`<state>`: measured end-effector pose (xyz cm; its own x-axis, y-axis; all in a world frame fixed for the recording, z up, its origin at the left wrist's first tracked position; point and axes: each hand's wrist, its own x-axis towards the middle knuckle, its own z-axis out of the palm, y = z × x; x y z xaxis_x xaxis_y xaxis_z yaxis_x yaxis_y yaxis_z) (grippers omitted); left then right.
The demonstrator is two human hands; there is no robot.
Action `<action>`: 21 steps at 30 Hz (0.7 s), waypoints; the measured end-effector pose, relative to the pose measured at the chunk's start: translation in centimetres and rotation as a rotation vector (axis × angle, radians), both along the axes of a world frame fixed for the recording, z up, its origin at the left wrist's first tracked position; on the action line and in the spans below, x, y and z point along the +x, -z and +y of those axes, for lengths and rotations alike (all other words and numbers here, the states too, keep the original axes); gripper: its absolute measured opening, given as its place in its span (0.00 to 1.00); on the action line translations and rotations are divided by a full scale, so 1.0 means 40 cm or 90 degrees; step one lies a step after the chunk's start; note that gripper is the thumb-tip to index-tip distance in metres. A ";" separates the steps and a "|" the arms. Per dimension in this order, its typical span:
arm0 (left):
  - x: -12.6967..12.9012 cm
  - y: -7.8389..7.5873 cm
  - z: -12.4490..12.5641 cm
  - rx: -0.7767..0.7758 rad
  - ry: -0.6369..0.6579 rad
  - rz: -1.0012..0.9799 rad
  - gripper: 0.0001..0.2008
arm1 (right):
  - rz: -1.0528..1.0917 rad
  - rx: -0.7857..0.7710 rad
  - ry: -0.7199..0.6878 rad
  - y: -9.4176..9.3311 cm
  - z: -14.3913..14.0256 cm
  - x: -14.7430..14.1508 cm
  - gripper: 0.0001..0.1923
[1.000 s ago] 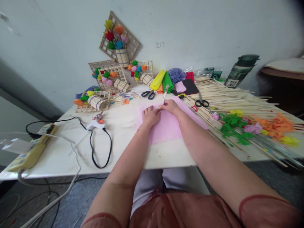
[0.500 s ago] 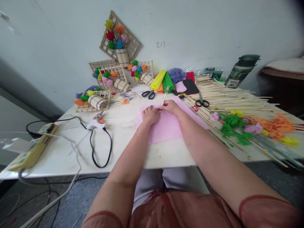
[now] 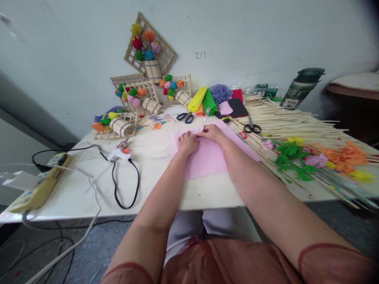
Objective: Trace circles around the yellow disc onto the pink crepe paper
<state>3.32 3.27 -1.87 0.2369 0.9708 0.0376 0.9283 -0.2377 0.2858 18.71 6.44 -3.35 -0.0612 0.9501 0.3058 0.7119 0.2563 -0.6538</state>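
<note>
Little has shifted over the past second: both hands remain at the far edge of the pink paper sheet [image 3: 207,157], the pen-like tool only slightly lower in its tilt. The left hand [image 3: 187,142] lies palm down, fingers spread and pressed flat on the sheet. Just to its right, the right hand [image 3: 212,133] pinches a slim white pen-like tool [image 3: 204,120], its upper end slanting away toward the far side of the table [image 3: 154,173]; the tip meets the paper between the two hands. Blue-handled scissors [image 3: 185,116] lie just beyond the sheet, black-handled scissors [image 3: 251,127] to its right beside a heap of bamboo sticks [image 3: 290,122]. At near left, a glue gun [image 3: 120,154] trails its black cord. Paper flowers [image 3: 296,156] crowd the right side.
</note>
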 end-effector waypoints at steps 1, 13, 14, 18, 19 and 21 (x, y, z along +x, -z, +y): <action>0.000 0.000 -0.001 0.000 0.001 -0.001 0.21 | 0.000 0.001 0.000 0.000 0.000 0.000 0.17; 0.000 0.001 -0.002 0.007 0.002 -0.013 0.20 | 0.039 0.009 0.002 -0.004 -0.004 -0.001 0.14; 0.001 0.001 -0.002 0.007 0.003 -0.014 0.20 | 0.056 0.009 -0.001 -0.002 -0.002 -0.001 0.14; -0.001 0.002 -0.003 0.006 0.003 -0.019 0.20 | 0.115 0.007 0.002 0.009 0.007 0.000 0.12; -0.002 0.003 -0.004 0.010 0.000 -0.023 0.21 | 0.127 0.006 0.004 0.011 0.010 0.000 0.12; -0.004 0.006 -0.003 0.026 -0.004 -0.037 0.25 | 0.151 0.003 0.004 0.016 0.013 0.001 0.11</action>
